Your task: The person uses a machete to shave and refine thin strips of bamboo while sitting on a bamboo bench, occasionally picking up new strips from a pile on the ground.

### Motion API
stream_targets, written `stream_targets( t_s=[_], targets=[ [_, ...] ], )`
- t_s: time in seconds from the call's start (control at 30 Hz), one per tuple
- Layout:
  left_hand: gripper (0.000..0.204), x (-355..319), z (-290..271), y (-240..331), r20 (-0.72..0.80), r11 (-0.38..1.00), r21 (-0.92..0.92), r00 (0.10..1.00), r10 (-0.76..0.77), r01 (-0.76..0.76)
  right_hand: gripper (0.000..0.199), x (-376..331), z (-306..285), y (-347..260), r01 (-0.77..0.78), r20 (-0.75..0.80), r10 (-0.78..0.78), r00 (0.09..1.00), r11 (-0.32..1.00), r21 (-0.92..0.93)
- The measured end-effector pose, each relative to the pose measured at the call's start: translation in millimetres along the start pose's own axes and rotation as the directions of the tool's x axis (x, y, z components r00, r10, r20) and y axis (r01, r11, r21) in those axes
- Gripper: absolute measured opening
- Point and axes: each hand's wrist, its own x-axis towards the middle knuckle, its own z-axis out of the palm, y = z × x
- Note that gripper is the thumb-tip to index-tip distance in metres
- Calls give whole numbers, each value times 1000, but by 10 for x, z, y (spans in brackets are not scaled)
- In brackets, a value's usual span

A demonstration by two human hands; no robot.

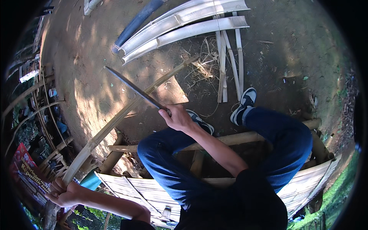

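My left hand (64, 193), at the lower left, is closed around the near end of a long bamboo strip (103, 133). The strip slants up and away to the right, its far end over a heap of shavings. In front of my knees, my right hand (178, 118) grips the handle of a machete (132, 87). Its long dark blade points to the upper left and crosses over the strip; whether the two touch, I cannot tell. The machete's handle is mostly hidden in my fingers.
Split bamboo halves (188, 19) lie on the dirt ground ahead, beside a dark pole (138, 25). Narrow bamboo slats (223, 65) and curly shavings (205, 69) are nearer. I sit on a bamboo bench (303, 182). A printed banner (28, 172) and a stick fence (42, 111) stand left.
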Motion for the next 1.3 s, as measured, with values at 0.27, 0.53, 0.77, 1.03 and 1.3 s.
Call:
stream_targets(
  t_s=[0.27, 0.53, 0.77, 1.03, 1.3],
  targets=[
    [44, -125, 45, 88, -47, 998, 56, 999, 20, -17, 49, 40, 135, 86, -29, -166, 27, 986, 1000, -8],
    [44, -341, 31, 161, -131, 999, -15, 991, 37, -39, 51, 58, -10, -422, -132, -5, 132, 991, 989, -63],
    [44, -476, 243, 294, -128, 996, -31, 989, 75, -80, 48, 93, -34, -288, 493, -8, -509, 861, 839, -231],
    [40, -573, 240, 481, 5, 986, 3, 986, 166, -166, 57, 259, -676, 375, -443, -189, 404, 895, 857, -265],
    [40, -426, 468, 401, -25, 988, 26, 988, 150, -149, 43, 110, -211, -287, 283, -100, -287, 953, 958, -55]
  ],
)
